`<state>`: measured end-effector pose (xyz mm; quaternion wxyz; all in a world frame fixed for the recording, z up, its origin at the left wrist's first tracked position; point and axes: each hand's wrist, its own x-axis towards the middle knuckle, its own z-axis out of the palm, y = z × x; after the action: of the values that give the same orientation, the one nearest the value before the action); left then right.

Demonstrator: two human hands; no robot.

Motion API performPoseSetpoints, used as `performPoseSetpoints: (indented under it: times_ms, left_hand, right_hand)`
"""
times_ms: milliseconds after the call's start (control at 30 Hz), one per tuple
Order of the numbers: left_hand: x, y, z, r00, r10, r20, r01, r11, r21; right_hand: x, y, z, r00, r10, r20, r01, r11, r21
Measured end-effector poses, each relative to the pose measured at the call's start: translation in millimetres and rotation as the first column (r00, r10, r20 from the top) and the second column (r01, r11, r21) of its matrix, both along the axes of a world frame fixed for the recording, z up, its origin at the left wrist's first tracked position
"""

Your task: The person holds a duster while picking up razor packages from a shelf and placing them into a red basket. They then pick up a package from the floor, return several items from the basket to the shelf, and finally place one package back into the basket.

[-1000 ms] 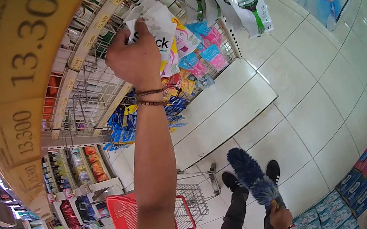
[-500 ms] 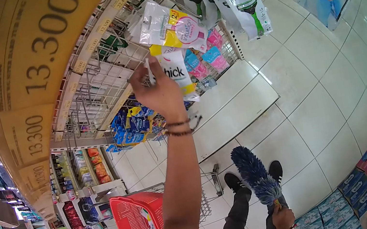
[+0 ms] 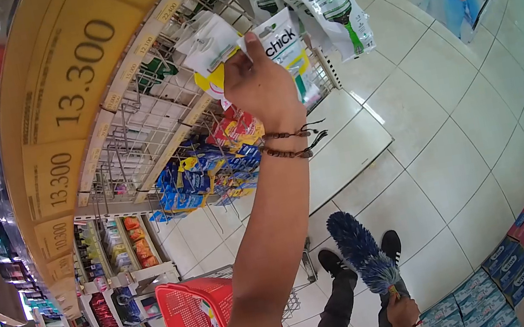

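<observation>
My left hand (image 3: 264, 86) is raised to the wire display rack, its thumb and fingers closed at the left edge of a white Schick razor pack (image 3: 287, 47). Part of that pack is hidden behind the hand. Just left of it hang white and yellow packs (image 3: 208, 47), and more Schick razor packs (image 3: 329, 4) hang to the right on hooks. Low in front of my legs, my right hand (image 3: 402, 312) grips the handle of a blue fluffy duster (image 3: 360, 244), whose head points up.
A yellow price strip (image 3: 78, 77) runs close along the upper left. Blue packs (image 3: 191, 179) hang lower on the rack (image 3: 150, 124). A red basket (image 3: 184, 317) sits in a cart at lower left. Stacked boxes (image 3: 516, 273) stand at lower right, and a white base shelf (image 3: 337, 150) juts over the tiles.
My left hand has moved up and right along with the Schick pack. The Intuition pack that hung in front is turned or covered now. My right hand and the duster have stayed put.
</observation>
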<state>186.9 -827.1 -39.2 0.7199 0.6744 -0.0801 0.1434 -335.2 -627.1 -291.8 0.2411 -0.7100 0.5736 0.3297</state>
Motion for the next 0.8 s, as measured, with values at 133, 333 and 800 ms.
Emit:
performPoseSetpoints:
  times_ms: [133,333,800]
  left_hand:
    - [-9,3,1,0.987,-0.054,-0.154,0.032,0.989,-0.144]
    - [35,50,-30,0.922,0.342,0.184,-0.293,0.923,-0.249]
    - [90,98,-24,0.995,0.001,0.101,-0.007,0.998,0.055]
  right_hand:
    - [-8,2,-4,0.999,-0.017,0.030,0.018,1.000,-0.015]
    - [-16,2,-10,0.998,-0.048,0.031,0.048,0.999,-0.004]
    - [-9,-8,6,0.999,-0.037,0.001,0.037,0.998,0.047]
